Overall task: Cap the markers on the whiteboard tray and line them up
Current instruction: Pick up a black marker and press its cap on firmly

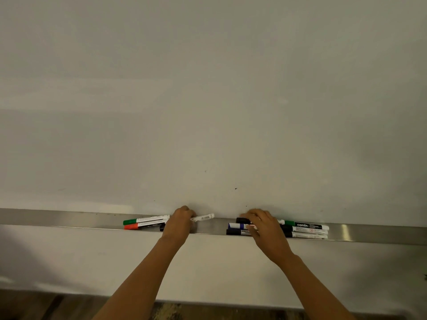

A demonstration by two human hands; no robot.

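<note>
Your left hand [179, 224] grips a white marker [203, 217]; your right hand [263, 225] rests spread, holding nothing, on the tray's [69, 218] markers [305, 229]; next, align them

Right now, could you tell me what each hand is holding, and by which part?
The left hand grips a white marker by its left end, the rest sticking out right. The right hand rests over markers on the tray; whether it grips one cannot be told.

Seven markers are counted on the tray [69, 219] in all. Two, a green-capped marker [145, 220] and a red-capped marker [143, 225], are found left. One white marker [203, 217] is held centrally. Two blue-ended markers [238, 226] are noted, and two green-labelled markers [305, 225] at right; others may be hidden by the two hands.
</note>
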